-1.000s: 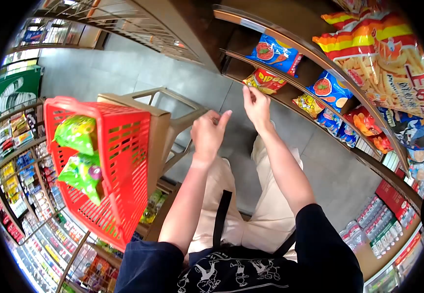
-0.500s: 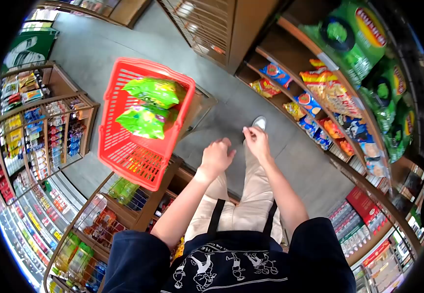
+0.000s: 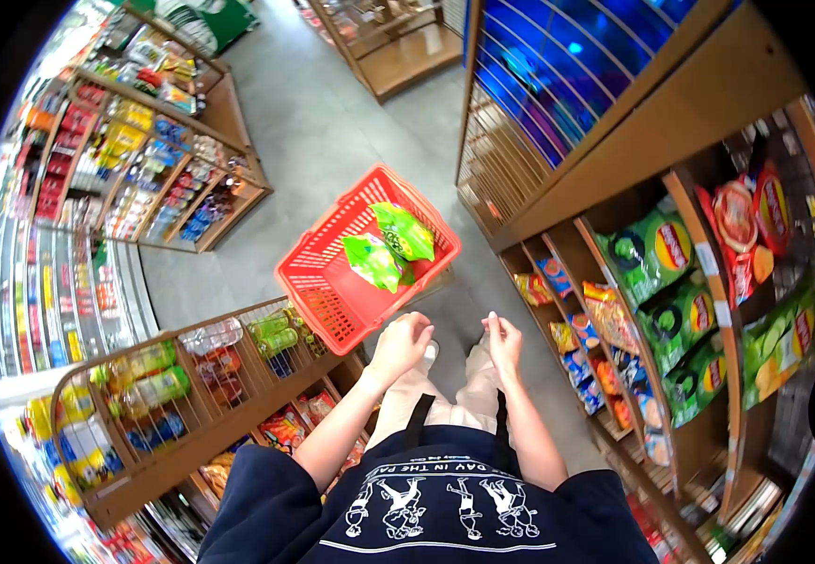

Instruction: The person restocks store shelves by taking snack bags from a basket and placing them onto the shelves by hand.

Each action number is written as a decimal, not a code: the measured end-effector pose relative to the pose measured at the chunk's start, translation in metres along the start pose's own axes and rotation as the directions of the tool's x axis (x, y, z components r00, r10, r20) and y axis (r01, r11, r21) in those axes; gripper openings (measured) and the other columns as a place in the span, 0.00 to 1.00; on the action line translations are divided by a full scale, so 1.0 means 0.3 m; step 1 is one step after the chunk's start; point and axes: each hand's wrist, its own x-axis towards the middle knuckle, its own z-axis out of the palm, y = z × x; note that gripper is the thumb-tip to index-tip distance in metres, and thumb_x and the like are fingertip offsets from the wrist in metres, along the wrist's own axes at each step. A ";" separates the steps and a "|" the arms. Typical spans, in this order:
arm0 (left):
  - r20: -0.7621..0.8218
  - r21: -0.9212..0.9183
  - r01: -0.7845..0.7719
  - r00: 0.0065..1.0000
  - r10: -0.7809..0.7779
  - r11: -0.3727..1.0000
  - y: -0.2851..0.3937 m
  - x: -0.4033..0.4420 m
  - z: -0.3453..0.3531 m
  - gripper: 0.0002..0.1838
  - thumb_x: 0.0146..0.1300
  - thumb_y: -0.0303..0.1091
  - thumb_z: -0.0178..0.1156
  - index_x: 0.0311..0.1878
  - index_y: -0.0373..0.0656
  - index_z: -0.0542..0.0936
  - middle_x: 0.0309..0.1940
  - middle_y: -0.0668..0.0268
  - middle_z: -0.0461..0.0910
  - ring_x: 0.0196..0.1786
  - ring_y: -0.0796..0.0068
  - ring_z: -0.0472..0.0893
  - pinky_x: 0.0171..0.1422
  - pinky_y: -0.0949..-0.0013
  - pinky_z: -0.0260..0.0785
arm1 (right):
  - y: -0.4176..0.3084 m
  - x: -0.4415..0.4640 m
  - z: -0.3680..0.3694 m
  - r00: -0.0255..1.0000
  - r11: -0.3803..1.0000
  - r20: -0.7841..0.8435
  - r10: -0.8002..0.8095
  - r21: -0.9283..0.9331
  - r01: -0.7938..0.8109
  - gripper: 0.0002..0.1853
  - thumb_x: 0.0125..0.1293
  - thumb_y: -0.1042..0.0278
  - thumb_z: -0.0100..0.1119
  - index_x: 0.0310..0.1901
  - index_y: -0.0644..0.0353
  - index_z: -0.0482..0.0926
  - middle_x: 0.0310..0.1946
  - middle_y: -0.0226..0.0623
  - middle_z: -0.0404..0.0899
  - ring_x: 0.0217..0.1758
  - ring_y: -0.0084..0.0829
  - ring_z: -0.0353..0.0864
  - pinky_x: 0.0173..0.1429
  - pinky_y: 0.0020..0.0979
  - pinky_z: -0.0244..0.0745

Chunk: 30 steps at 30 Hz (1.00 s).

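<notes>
A red plastic basket [image 3: 325, 287] stands in front of me, holding two bright green snack bags, one bag [image 3: 405, 232] at the back right and the other bag [image 3: 370, 263] closer to me. My left hand [image 3: 401, 348] is held in the air near the basket's front right corner, its fingers loosely curled together with nothing visible in them. To the right of it, my right hand [image 3: 503, 346] hangs above my leg, fingers folded in and apparently holding nothing. Neither hand appears to grip the basket.
A shelf on the right carries green chip bags [image 3: 694, 315] and smaller snack packs [image 3: 605, 315]. Bottles [image 3: 152, 390] fill a rack on the left. A wooden display shelf [image 3: 238, 179] stands at the upper left, and grey floor [image 3: 299, 108] runs between the units.
The view has turned and shifted, so the basket now appears nearer the middle and closer to my hands. More of the right-hand chip shelf shows. My left hand's fingers look more closed.
</notes>
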 end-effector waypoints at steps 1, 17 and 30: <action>-0.055 -0.039 0.024 0.998 -0.026 0.999 0.012 -0.022 -0.014 0.09 0.60 0.32 0.60 0.38 0.36 0.78 0.30 0.55 0.82 0.35 0.61 0.83 0.41 0.63 0.75 | -0.036 0.011 -0.013 0.999 0.999 0.044 -0.021 -0.034 0.023 0.17 0.69 0.57 0.57 0.33 0.65 0.84 0.26 0.35 0.83 0.30 0.21 0.80 0.37 0.24 0.73; -0.290 -0.194 0.322 0.883 -0.368 0.926 -0.155 -0.204 -0.186 0.15 0.61 0.35 0.62 0.45 0.35 0.78 0.36 0.53 0.82 0.39 0.64 0.82 0.47 0.64 0.74 | -0.397 0.008 0.239 0.848 0.935 0.476 -0.235 -0.126 0.331 0.13 0.61 0.64 0.62 0.40 0.67 0.80 0.32 0.45 0.84 0.36 0.35 0.84 0.43 0.33 0.79; -0.376 -0.128 0.187 0.900 -0.222 0.974 -0.672 0.376 -0.380 0.33 0.56 0.38 0.67 0.62 0.34 0.66 0.58 0.44 0.71 0.64 0.49 0.69 0.68 0.55 0.62 | -0.359 -0.205 0.577 0.783 0.797 0.616 -0.083 -0.431 0.424 0.17 0.62 0.67 0.55 0.50 0.68 0.76 0.47 0.55 0.79 0.53 0.49 0.78 0.59 0.43 0.72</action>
